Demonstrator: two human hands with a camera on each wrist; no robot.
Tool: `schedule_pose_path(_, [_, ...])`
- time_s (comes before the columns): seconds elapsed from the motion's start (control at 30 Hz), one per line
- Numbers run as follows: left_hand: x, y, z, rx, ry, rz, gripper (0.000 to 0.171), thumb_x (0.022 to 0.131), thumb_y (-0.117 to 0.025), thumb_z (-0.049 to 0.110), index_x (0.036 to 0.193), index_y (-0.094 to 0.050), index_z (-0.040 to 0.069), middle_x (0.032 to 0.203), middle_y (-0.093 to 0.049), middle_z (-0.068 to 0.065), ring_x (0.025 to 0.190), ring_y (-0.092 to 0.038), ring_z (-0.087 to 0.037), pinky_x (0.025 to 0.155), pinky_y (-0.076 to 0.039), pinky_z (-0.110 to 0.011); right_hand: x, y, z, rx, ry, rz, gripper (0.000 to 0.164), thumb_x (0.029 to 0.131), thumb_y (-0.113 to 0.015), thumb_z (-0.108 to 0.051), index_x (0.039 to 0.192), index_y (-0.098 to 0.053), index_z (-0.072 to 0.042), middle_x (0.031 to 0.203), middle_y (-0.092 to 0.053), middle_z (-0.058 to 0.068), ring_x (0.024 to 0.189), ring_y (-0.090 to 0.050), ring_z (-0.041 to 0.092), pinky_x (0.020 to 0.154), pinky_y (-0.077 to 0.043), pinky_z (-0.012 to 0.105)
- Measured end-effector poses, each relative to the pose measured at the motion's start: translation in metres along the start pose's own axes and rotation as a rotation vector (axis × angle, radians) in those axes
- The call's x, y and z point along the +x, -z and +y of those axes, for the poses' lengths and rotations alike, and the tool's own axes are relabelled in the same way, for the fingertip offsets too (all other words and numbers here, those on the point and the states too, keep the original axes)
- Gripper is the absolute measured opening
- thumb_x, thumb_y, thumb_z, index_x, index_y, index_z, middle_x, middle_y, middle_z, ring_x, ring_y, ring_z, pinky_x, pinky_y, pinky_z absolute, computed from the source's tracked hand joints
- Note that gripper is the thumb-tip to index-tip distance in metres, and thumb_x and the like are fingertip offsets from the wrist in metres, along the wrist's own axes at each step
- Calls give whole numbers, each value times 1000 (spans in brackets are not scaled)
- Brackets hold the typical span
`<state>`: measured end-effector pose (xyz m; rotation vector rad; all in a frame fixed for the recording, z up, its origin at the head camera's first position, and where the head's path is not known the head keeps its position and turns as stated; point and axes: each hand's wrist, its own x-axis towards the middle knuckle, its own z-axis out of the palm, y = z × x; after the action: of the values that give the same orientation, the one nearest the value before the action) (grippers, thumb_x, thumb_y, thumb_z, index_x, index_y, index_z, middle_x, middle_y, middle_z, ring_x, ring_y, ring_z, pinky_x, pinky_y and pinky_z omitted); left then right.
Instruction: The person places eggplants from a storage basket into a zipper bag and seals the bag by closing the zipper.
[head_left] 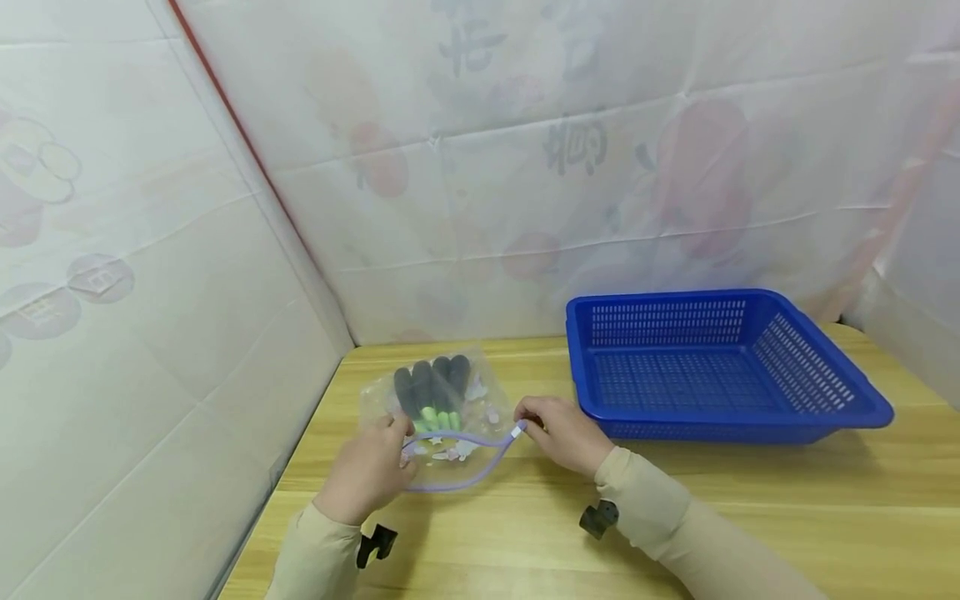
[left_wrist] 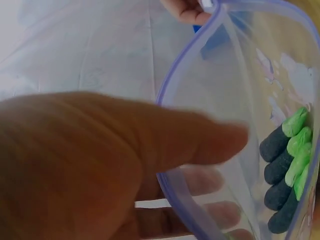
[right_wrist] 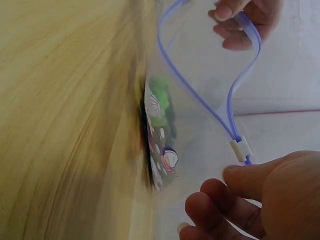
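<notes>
A clear slider zip bag [head_left: 375, 402] with a purple rim and printed figures lies on the table, its mouth spread wide. Inside are several dark rolls [head_left: 422, 387] with bright green ends, bunched side by side. My left hand [head_left: 369, 472] holds the bag's left rim, thumb on one side and fingers showing through the plastic in the left wrist view. At the other end of the rim, my right hand [head_left: 566, 435] pinches the corner beside the white slider [right_wrist: 241, 149]. There the two purple zip strips [right_wrist: 232, 117] run together.
A blue plastic basket [head_left: 731, 433] with slotted sides stands to the right on the wood-grain table [head_left: 517, 542], just beyond my right hand. Printed white cloth [head_left: 487, 208] walls off the back and the left side.
</notes>
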<state>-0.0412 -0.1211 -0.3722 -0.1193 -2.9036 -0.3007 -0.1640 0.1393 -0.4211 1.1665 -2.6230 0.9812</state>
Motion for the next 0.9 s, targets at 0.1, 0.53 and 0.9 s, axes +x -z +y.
schedule_pose_path(0.1, [0, -4, 1, -13, -60, -12, 40, 74, -79, 18, 107, -60, 4, 97, -59, -8, 75, -57, -20, 62, -49, -34, 0, -1, 1, 10, -5, 1, 9, 92, -63, -8, 92, -68, -15, 83, -64, -11, 72, -54, 5, 66, -48, 27])
schedule_pose_path(0.53, [2, -12, 3, -9, -290, 129, 32, 76, -60, -13, 105, -65, -1, 101, -62, -16, 87, -61, -31, 75, -52, -42, 1, -5, 2, 93, 9, 130, 8, 95, -58, -9, 95, -60, -16, 90, -54, -6, 72, -52, 8, 60, -47, 25])
schedule_pose_path(0.9, [3, -12, 10, -92, -258, -25, 33, 87, -70, 22, 113, -64, 2, 102, -65, -8, 85, -61, -19, 73, -53, -36, 1, 0, -6, 166, 49, 96, 10, 93, -58, -10, 94, -62, -18, 85, -64, -3, 72, -56, 7, 59, -47, 25])
